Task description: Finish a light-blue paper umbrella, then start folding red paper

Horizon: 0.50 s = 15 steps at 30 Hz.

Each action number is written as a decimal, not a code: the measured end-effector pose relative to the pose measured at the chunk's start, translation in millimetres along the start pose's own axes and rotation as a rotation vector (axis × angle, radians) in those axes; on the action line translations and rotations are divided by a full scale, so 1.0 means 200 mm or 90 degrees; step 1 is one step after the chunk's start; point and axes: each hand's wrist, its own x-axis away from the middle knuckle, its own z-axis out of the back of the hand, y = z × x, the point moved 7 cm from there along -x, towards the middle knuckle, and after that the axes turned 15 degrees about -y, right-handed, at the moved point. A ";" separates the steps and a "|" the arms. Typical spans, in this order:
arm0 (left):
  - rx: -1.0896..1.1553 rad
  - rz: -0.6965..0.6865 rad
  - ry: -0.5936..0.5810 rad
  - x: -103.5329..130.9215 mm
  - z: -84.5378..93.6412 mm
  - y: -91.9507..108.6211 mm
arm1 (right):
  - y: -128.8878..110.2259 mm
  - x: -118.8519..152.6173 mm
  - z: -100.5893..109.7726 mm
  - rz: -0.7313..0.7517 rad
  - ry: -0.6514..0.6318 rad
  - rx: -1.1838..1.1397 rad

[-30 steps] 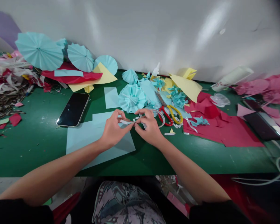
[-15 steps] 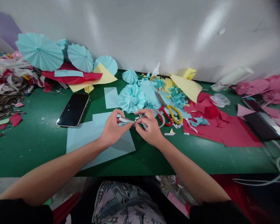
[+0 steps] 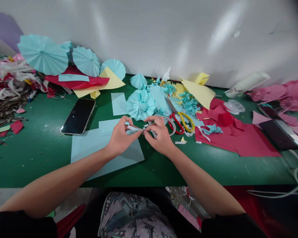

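My left hand pinches a narrow white strip between thumb and fingers, above a light blue sheet. Almost touching it at the fingertips, my right hand is closed around a white ring-shaped roll, perhaps tape, whose rim sticks out on its right. What lies between the two fingertips is too small to tell. Behind my hands sits a pleated light blue paper rosette. Scissors with red and yellow handles lie just right of my right hand.
A phone lies on the left of the green table. Pleated blue fans lean on the wall. Red paper and a black device with a white cable are on the right. A white glue bottle stands behind.
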 end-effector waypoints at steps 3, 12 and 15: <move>-0.021 -0.005 0.003 0.00 0.00 0.00 | 0.00 0.00 0.00 0.001 -0.007 0.003; -0.062 0.010 0.009 0.00 0.01 0.02 | 0.01 0.00 0.00 -0.002 -0.001 -0.006; -0.038 0.008 0.010 0.00 0.01 0.01 | 0.01 0.00 0.00 -0.002 0.010 -0.018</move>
